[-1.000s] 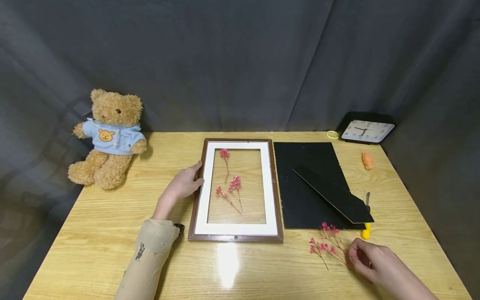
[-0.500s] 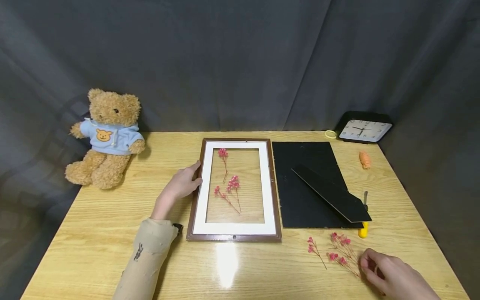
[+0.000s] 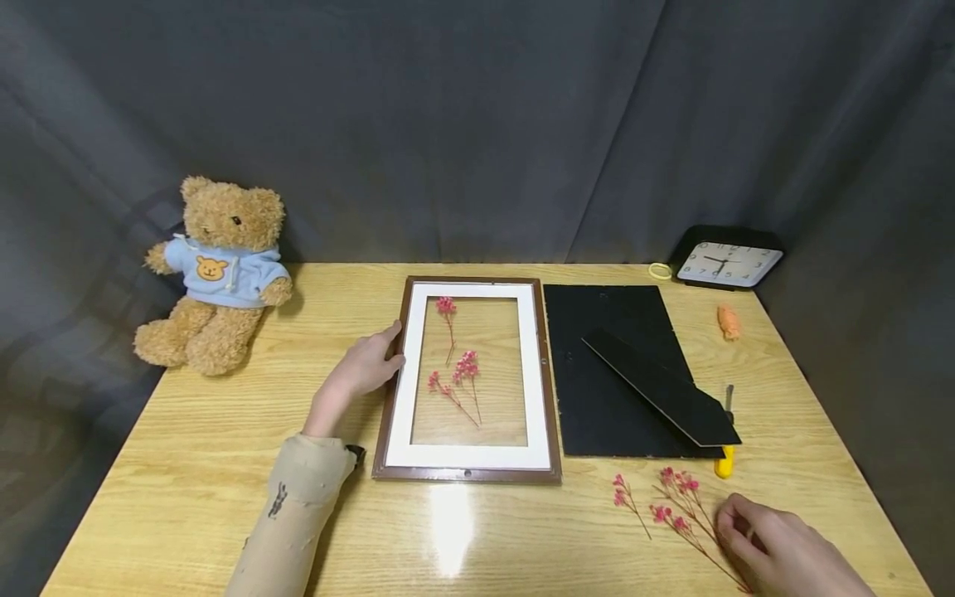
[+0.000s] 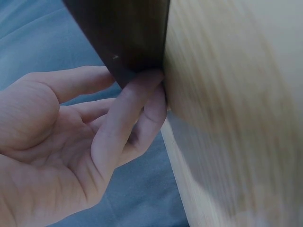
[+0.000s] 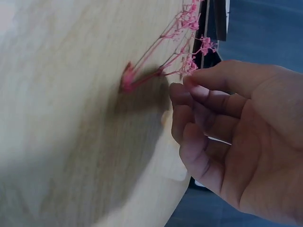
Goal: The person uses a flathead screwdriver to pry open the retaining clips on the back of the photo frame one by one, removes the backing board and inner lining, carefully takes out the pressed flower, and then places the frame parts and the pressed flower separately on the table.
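We had our left hand (image 3: 366, 362) on the left side of the brown picture frame (image 3: 507, 476), in the middle of the table (image 3: 559, 547). Its thumb lay over the edge and its bent fingers sat against the side, so it held the frame. That seemed a good way to stop any sliding.

At the near right, our right hand (image 3: 776, 543) was down by the branched pink flower (image 3: 661, 514). The tips of its thumb and first finger were very close together. We could not tell if they pinched a stalk or only sat beside it.

The stalks looked thin and easy to snap, so we thought a soft pinch on a stalk was best, with the petals left alone. A small pink flower (image 3: 621, 497) lay just to the left, and we needed to mind it so the twigs would not tangle. Three pink flowers (image 3: 466, 365) lay inside the white border (image 3: 470, 457). They looked light, so we thought any bump to the frame might shift them.
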`<state>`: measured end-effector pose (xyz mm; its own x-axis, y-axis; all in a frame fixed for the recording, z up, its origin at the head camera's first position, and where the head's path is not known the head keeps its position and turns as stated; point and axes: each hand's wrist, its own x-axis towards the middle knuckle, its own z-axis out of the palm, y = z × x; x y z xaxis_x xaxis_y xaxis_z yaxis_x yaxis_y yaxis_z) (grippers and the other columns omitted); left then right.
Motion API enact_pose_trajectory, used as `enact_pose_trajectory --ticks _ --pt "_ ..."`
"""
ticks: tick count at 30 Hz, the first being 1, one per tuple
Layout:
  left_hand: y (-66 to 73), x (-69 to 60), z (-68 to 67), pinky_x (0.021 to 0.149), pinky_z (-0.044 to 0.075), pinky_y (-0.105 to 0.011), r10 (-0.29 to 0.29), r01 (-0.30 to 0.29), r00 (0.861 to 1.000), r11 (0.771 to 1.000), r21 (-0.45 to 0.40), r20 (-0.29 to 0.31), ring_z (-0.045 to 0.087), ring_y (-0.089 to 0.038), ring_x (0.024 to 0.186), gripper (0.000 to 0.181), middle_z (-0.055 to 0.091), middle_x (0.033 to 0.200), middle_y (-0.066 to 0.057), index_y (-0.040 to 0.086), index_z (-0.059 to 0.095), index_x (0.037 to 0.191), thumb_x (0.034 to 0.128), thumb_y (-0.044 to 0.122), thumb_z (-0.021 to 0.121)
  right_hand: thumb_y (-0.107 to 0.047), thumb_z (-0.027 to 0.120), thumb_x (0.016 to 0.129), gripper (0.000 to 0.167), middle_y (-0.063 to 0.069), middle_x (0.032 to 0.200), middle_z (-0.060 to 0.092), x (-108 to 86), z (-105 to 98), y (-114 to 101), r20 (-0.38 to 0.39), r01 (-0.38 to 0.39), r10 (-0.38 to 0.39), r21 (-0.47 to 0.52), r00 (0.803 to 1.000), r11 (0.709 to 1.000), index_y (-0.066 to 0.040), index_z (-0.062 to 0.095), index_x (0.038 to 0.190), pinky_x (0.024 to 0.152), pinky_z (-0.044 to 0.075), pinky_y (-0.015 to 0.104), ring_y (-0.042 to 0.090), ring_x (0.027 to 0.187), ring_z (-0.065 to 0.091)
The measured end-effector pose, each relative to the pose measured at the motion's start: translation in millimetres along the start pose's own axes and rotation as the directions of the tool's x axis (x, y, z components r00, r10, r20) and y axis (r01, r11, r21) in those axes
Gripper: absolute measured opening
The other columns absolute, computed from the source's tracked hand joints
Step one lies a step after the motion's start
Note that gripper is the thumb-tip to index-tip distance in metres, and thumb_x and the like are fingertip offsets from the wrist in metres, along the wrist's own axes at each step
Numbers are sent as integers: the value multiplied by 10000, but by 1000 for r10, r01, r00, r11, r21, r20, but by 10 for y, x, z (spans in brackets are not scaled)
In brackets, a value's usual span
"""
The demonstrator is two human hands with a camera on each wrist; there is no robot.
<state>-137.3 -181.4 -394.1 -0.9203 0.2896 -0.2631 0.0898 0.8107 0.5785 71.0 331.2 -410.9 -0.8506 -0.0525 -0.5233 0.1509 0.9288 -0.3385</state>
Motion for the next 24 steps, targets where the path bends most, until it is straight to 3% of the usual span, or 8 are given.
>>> enact_pose_trajectory --ticks 4,7,10,12,16,18,21,24 --pt "-8 9 11 940 485 -504 7 -7 1000 1000 8 1 598 -405 1200 673 322 1652 -324 -97 235 1650 1101 121 558 -176 635 1081 112 -62 809 549 -14 -61 -76 -68 45 -44 23 997 999 -144 635 974 645 431 273 92 715 517" --pt "-20 15 10 839 495 -473 8 -8 1000 1000 5 3 621 -333 899 677 324 1651 -324 -94 226 1652 1100 118 557 -185 631 1092 112 -69 841 586 9 -129 -212 -120 84 -78 50 990 995 -133 665 999 652 478 259 69 731 522" --pt "-28 17 3 747 474 -429 11 -11 1000 1000 2 1 481 -199 669 675 335 1648 -322 -88 224 1655 1101 116 551 -145 681 1064 59 -84 850 604 43 -169 -388 -203 168 -150 78 968 983 -132 682 1007 646 517 245 48 726 540" --pt "-32 12 -3 683 444 -421 14 -14 1000 1000 -9 5 323 -160 590 678 336 1641 -335 -92 214 1655 1100 111 547 -88 721 1028 63 -107 839 604 72 -187 -515 -278 270 -239 79 930 960 -132 686 999 622 530 239 25 718 541" --pt "-43 7 -14 659 439 -380 12 -12 1000 1000 2 -6 321 -134 569 680 511 1500 -375 -93 222 1653 1096 111 555 10 759 970 153 -139 830 636 181 -241 -820 -400 472 -412 60 818 879 -131 706 996 592 541 229 -29 717 551" --pt "-47 7 -9 599 416 -357 11 -11 1000 1000 -3 -1 273 -126 525 686 612 1292 -385 -92 214 1655 1096 111 556 30 766 957 162 -132 854 670 259 -284 -992 -422 536 -466 58 777 842 -118 720 1008 597 541 224 -34 732 568" --pt "-45 3 -1 555 386 -331 19 -19 1000 1000 -10 1 251 -108 505 692 592 1349 -396 -95 217 1653 1093 111 566 38 777 943 173 -126 885 691 373 -345 -1235 -429 597 -519 61 739 800 -107 722 1020 615 546 220 -25 751 598" --pt "-36 0 -4 566 381 -328 22 -22 1000 1000 -12 8 254 -111 514 691 533 1447 -407 -98 210 1654 1096 116 557 38 779 941 173 -117 910 695 489 -401 -1460 -407 632 -553 82 727 771 -88 717 1042 637 558 223 -4 773 626"
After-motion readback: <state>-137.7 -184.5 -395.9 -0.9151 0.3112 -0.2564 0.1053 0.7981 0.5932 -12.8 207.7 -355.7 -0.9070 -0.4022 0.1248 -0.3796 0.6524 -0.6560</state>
